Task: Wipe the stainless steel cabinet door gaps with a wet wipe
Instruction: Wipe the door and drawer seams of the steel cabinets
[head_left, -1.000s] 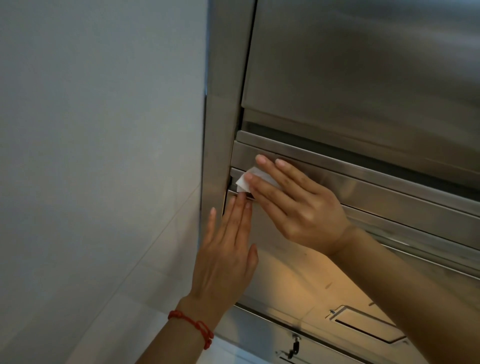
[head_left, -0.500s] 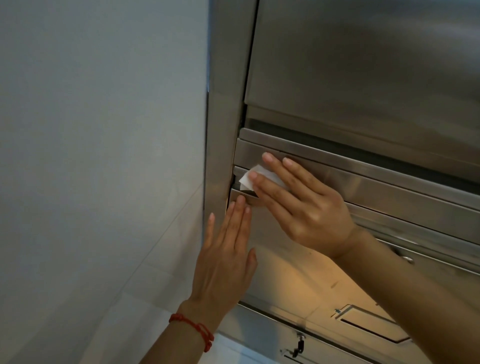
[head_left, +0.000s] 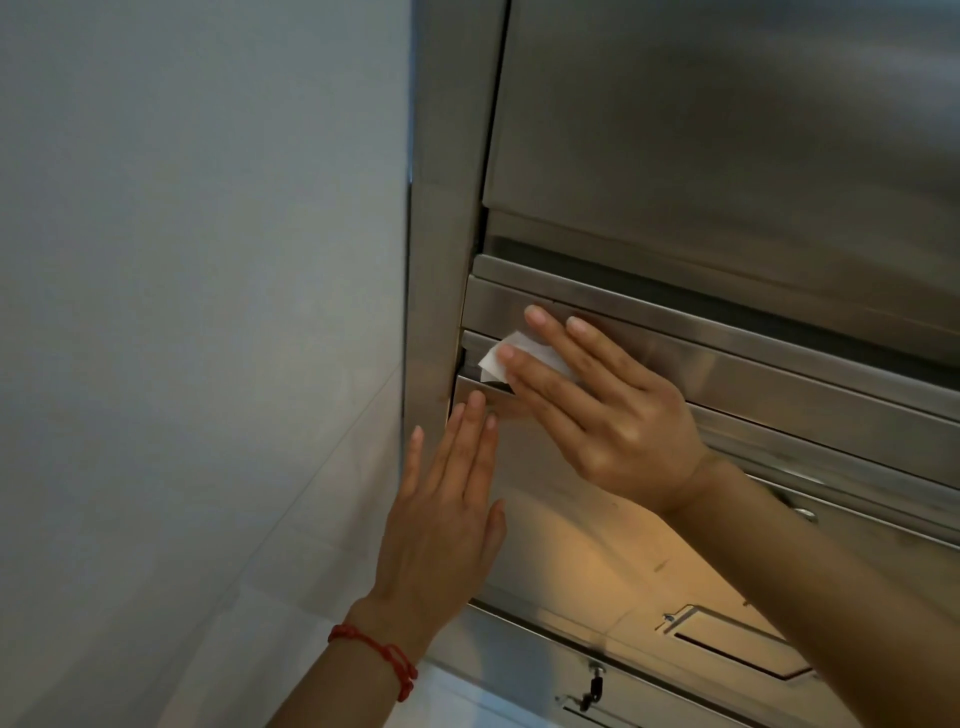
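**steelfan_88:** ok going left to right, what's what? Far left is just a plain pale grey wall (head_left: 182, 312) with a lighter tiled strip lower down, right?

**wipedown_q:** yep. Next comes the brushed stainless steel upright frame post (head_left: 441, 208) of the cabinet. The left hand (head_left: 447, 525) lies flat against the steel, fingers straight and together, tips just below the gap, holding nothing. There's a red braided cord bracelet (head_left: 384, 657) on that wrist.

**steelfan_88:** and the wipe?

**wipedown_q:** the small white folded wet wipe (head_left: 511, 358) sits at the left end of the dark horizontal gap (head_left: 470, 361) between two steel door strips, right beside the frame post. The right hand (head_left: 597, 405) presses it in with straight fingers laid over it; only the wipe's left corner shows past the fingertips. Can't tell how much is tucked under the palm.

**steelfan_88:** anything else to the right?

**wipedown_q:** big smooth stainless steel upper door panel (head_left: 727, 130) above, and lower right a rectangular recessed steel handle (head_left: 727, 649), with a small dark latch (head_left: 595, 686) near the bottom edge.
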